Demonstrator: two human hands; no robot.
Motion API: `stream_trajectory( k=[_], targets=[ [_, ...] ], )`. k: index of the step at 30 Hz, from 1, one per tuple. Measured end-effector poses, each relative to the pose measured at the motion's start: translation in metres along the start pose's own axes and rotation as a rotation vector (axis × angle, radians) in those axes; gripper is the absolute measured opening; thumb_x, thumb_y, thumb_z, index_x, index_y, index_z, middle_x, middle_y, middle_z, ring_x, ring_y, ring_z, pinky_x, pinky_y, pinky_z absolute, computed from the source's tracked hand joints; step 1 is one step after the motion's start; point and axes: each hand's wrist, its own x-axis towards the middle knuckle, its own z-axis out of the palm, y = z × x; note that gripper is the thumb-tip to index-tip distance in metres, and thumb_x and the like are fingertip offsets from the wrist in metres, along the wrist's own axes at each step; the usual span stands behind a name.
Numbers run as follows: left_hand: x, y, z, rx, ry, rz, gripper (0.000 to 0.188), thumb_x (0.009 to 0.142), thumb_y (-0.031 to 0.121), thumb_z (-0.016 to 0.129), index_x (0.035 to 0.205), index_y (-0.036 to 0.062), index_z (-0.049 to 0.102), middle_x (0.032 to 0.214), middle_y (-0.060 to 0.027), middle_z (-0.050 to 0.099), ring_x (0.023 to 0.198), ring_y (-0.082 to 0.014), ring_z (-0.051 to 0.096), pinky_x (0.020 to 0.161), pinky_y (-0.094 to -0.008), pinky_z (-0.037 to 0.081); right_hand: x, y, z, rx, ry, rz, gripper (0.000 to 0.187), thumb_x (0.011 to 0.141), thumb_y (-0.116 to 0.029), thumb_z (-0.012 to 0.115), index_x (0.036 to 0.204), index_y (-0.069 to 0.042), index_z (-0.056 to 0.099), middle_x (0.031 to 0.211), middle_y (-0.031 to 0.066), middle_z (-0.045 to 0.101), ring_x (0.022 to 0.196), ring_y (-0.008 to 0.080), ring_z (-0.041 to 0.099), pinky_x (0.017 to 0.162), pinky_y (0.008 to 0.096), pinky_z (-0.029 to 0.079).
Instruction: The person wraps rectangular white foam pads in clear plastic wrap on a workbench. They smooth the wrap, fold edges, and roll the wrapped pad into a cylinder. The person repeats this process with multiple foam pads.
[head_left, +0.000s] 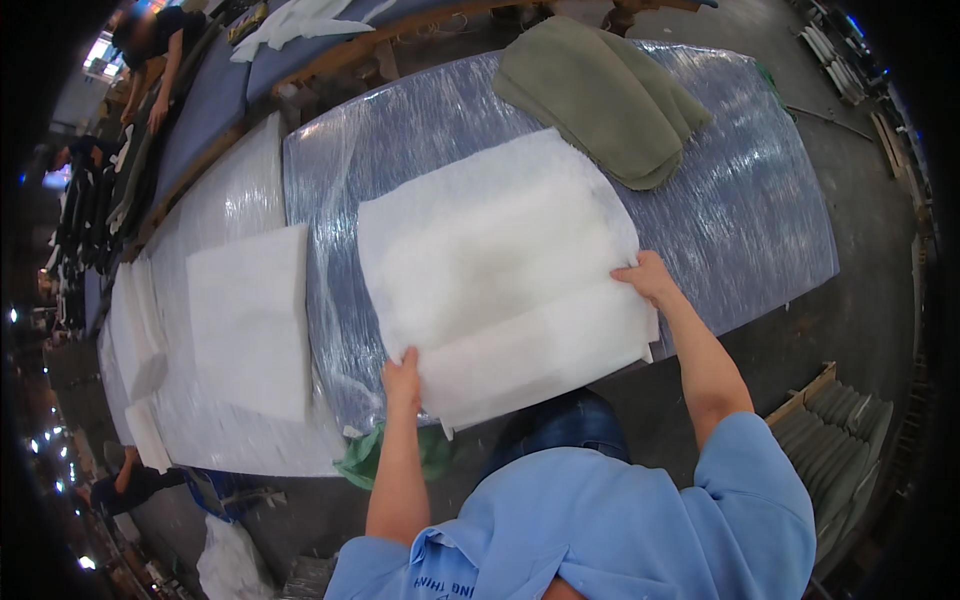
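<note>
A white sheet of fluffy batting (500, 240) lies across the plastic-wrapped table in front of me. Its near part shows a straight crease and reaches past the table's near edge, above my legs. At its near left side, my left hand (402, 382) is closed on the edge of the batting. My right hand (645, 278) pinches the right edge, farther up the sheet. Both thumbs show on top, while the other fingers are partly hidden. A folded olive-green cloth (610, 100) rests beyond the batting's upper right corner, close to it.
Shiny plastic film covers the blue table (750, 200). Left of it, more white batting (250, 320) lies on a pale wrapped surface. A green bag (370, 455) hangs below the near edge. Stacked grey-green pieces (830, 440) stand at lower right. Another person (155, 60) works at far left.
</note>
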Motion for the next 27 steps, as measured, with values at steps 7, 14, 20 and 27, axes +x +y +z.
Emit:
stream_trajectory(
  k=[7, 14, 20, 27],
  targets=[
    [-0.027, 0.003, -0.011, -0.075, -0.161, -0.056, 0.039, 0.095, 0.016, 0.074, 0.126, -0.0064, 0.068, 0.115, -0.0139, 0.074, 0.101, -0.0239, 0.071, 0.088, -0.0361, 0.056, -0.029, -0.011, 0.004, 0.099, -0.031, 0.023, 0.038, 0.082, -0.013, 0.084, 0.114, 0.005, 0.074, 0.103, 0.0151, 0.077, 0.093, 0.0260, 0.074, 0.084, 0.0391, 0.058],
    [-0.034, -0.039, -0.020, 0.053, -0.147, -0.008, 0.041, 0.090, 0.012, 0.080, 0.122, -0.0091, 0.068, 0.113, -0.0162, 0.075, 0.096, -0.0242, 0.073, 0.083, -0.0371, 0.058, -0.029, 0.017, -0.005, -0.187, -0.004, -0.023, 0.036, 0.081, -0.016, 0.086, 0.111, 0.001, 0.077, 0.101, 0.0141, 0.079, 0.095, 0.0239, 0.075, 0.086, 0.0398, 0.059],
    [-0.029, -0.024, -0.038, 0.009, -0.212, -0.045, 0.038, 0.090, 0.009, 0.079, 0.122, -0.0082, 0.069, 0.113, -0.0171, 0.075, 0.098, -0.0247, 0.073, 0.087, -0.0369, 0.058, -0.031, 0.036, -0.012, 0.100, 0.001, -0.025, 0.033, 0.082, -0.012, 0.085, 0.110, 0.002, 0.077, 0.100, 0.0112, 0.078, 0.091, 0.0209, 0.073, 0.085, 0.0380, 0.057],
    [-0.059, -0.042, -0.049, 0.053, -0.389, -0.072, 0.035, 0.091, 0.011, 0.079, 0.121, -0.0061, 0.070, 0.111, -0.0134, 0.075, 0.099, -0.0223, 0.073, 0.085, -0.0376, 0.059, -0.062, 0.068, -0.023, 0.165, -0.092, 0.044, 0.033, 0.087, -0.009, 0.081, 0.118, 0.000, 0.071, 0.104, 0.0073, 0.076, 0.091, 0.0182, 0.072, 0.085, 0.0353, 0.057]
  ],
)
